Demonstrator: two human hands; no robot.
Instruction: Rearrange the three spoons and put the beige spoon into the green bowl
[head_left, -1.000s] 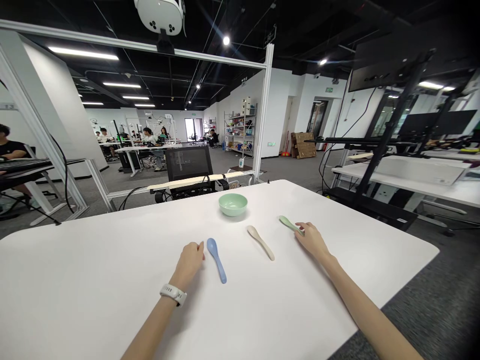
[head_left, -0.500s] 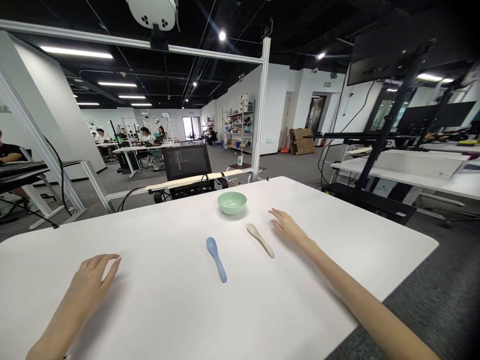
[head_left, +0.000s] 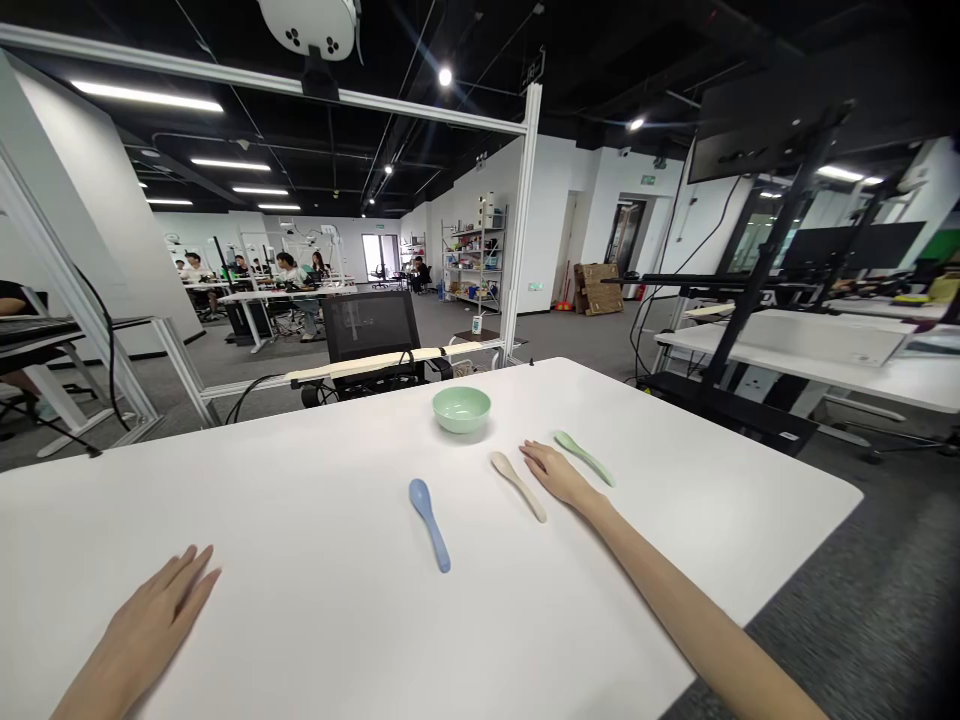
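Note:
On the white table [head_left: 315, 570] lie three spoons: a blue spoon [head_left: 430, 525] in the middle, a beige spoon [head_left: 519, 487] to its right, and a green spoon [head_left: 585, 459] farther right. Behind them stands a light green bowl [head_left: 461, 411], upright. My right hand [head_left: 559, 476] rests palm down between the beige and green spoons, fingers extended, holding nothing. Over at the left, my left hand [head_left: 154, 620] lies flat on the table with its fingers stretched out, well apart from the spoons.
A metal frame [head_left: 520, 230] with a pale wooden strip [head_left: 360, 366] stands along the table's far side. Behind it is a black mesh chair [head_left: 373, 325]. To the right are a dark stand [head_left: 757, 270] and another white desk [head_left: 825, 350]. Several people sit far back.
My left hand has lowered toward me and flattened. My right hand has shifted left and down toward the beige spoon, uncovering the green spoon.

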